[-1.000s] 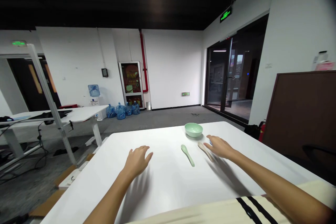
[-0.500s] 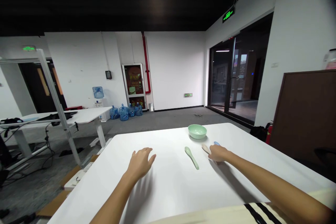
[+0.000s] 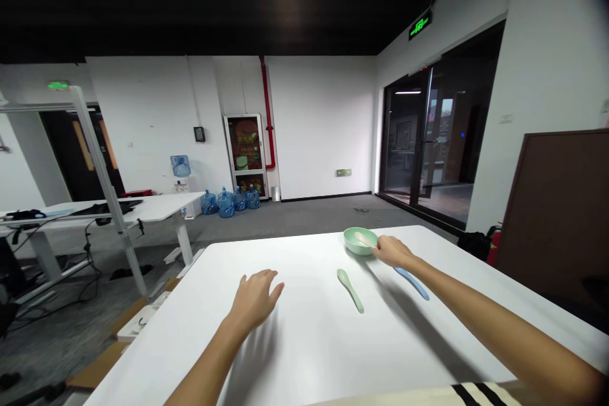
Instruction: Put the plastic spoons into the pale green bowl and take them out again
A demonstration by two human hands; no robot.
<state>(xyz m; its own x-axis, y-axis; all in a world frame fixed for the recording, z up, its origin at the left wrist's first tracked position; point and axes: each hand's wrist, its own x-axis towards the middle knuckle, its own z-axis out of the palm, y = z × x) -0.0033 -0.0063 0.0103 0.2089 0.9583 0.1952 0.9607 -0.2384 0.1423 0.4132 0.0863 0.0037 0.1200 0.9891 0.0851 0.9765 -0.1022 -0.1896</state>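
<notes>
- right hand: closed around the handle end of a cream soup spoon, grasping it; spoon head sits over the green bowl, looks inside the rim
- green bowl: round, pale green, upright, near the far edge of the white bench, right of centre; right hand just beside its rim
- left hand: released, empty, palm down, fingers slightly spread, on the bench near the left side, well apart from all the tableware
- green spoon: pale green soup spoon, flat on the bench between the two hands, slanted, head toward the far edge, not touched
- blue spoon: light blue soup spoon, flat on the bench under the right forearm, right of the green spoon, slanted; not held
- around: white desks off to the left; water dispenser and blue water jugs by the far wall; red pipe on that wall; glass doors on the right; dark brown board past the bench's right side, red fire extinguisher beside it
</notes>
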